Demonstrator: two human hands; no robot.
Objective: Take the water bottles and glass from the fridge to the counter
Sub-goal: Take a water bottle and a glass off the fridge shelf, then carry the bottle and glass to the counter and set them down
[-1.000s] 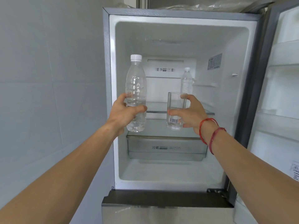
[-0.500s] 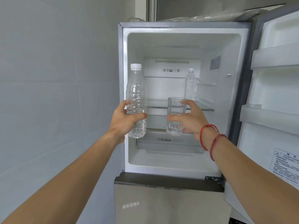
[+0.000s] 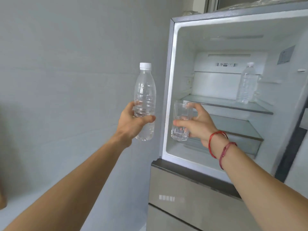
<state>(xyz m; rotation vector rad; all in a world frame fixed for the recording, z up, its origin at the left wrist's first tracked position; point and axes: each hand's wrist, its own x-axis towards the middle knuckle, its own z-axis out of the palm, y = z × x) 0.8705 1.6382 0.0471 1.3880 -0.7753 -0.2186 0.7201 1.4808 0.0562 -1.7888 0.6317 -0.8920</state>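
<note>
My left hand [image 3: 131, 121] grips a clear water bottle [image 3: 144, 90] with a white cap, held upright in front of the grey wall, left of the fridge. In my right hand [image 3: 199, 125] is an empty clear glass [image 3: 180, 114] with a barcode sticker near its base, held at the fridge's left edge. A second water bottle [image 3: 246, 84] stands upright on the upper glass shelf [image 3: 216, 104], at the back right of the open fridge [image 3: 168, 90].
The grey tiled wall [image 3: 75, 64] fills the left side. Below the open compartment is the fridge's closed lower drawer front [image 3: 191, 202]. The open door's edge [image 3: 293, 139] is at the far right. A brown object [image 3: 2, 197] shows at the left edge.
Both hands have drawn back out of the fridge with the bottle and the glass, and the view has swung left, so the bottle is now in front of the wall.
</note>
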